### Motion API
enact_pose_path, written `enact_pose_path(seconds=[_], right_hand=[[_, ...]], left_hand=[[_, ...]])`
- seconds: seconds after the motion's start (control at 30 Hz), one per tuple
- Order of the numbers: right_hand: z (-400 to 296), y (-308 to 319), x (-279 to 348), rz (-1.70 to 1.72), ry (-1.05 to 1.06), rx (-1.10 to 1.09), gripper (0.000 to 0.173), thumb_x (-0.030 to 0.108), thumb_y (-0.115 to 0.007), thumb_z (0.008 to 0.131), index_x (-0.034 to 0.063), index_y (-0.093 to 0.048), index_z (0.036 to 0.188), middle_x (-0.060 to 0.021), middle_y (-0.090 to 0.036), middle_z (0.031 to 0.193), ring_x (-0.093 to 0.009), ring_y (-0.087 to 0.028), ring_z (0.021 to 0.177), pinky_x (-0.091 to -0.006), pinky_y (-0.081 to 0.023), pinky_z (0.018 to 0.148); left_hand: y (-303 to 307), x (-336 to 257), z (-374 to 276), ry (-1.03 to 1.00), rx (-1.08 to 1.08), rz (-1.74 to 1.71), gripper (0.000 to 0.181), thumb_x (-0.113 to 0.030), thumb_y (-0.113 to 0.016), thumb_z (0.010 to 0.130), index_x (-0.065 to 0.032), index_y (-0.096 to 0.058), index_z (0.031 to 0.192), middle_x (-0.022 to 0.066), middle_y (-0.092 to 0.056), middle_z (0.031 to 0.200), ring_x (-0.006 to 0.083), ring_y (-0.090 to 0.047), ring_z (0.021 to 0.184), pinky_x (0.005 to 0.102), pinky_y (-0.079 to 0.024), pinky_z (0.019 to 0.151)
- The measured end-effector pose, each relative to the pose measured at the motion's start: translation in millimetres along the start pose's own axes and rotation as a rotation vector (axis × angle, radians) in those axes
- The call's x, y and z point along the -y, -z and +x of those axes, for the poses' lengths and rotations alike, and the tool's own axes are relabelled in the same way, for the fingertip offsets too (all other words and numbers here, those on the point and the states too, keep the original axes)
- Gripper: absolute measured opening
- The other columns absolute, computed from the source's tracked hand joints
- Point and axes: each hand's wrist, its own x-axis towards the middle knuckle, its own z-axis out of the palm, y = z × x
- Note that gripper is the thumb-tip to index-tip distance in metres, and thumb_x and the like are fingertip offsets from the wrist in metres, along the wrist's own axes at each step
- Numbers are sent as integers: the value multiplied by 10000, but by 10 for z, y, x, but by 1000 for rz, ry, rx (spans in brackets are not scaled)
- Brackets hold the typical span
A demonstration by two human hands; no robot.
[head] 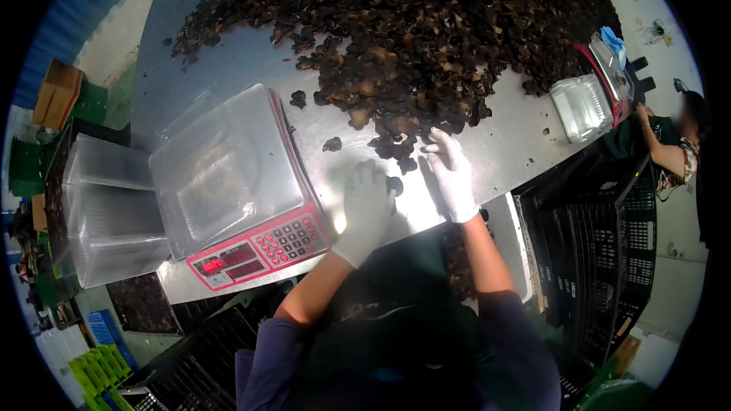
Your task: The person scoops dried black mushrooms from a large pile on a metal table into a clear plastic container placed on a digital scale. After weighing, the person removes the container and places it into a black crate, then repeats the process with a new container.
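Observation:
A large heap of dark brown wood ear fungus [394, 63] spreads over a stainless steel table [491, 142]. My left hand [365, 211], in a white glove and slightly blurred, is over the table near its front edge, with a dark fungus piece [394, 185] at its thumb side. My right hand [452, 174], also gloved, is at the heap's near edge with its fingers bent and apart. Left of my left hand stands a red digital scale [285, 242] with lit digits. A clear plastic tray [217, 194] lies on its platform.
Stacked clear plastic containers [114, 211] stand left of the scale. At the right, another person [671, 154] is beside a second red scale [619, 105] and more clear trays [582, 107]. Black plastic crates [605, 245] are stacked below the table's right side.

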Motion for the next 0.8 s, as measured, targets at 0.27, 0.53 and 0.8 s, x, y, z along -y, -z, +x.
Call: enact_pose_path(seconds=[0.27,0.53,0.8], right_hand=[[-761,4,-38,-665,499,145,362,66,-681,826,28,-629,1182,-182,-618,1213,-368,-592,1153,-461,-474,947],[-1373,1211,-354,-1112,174,-100,406,144,-671,877,10,-590,1252,-205,-540,1349,-390,-492,1275,-501,-391,1044],[-212,267,-234,-663,302,-236,430,102,-685,837,39,-615,1256,-192,-569,1284,-370,-530,1185,-433,-439,1014]], left_hand=[[-15,38,-25,30,-286,-38,478,-195,-625,878,36,-519,1283,251,-478,1380,420,-430,1306,497,-369,1079],[372,-286,296,-10,-216,-132,790,-370,-756,810,-17,-448,1447,269,-341,1520,430,-319,1412,510,-317,1134],[309,-393,410,-101,211,182,392,-248,-737,748,-91,-627,1090,155,-516,1240,286,-514,1131,412,-462,906]])
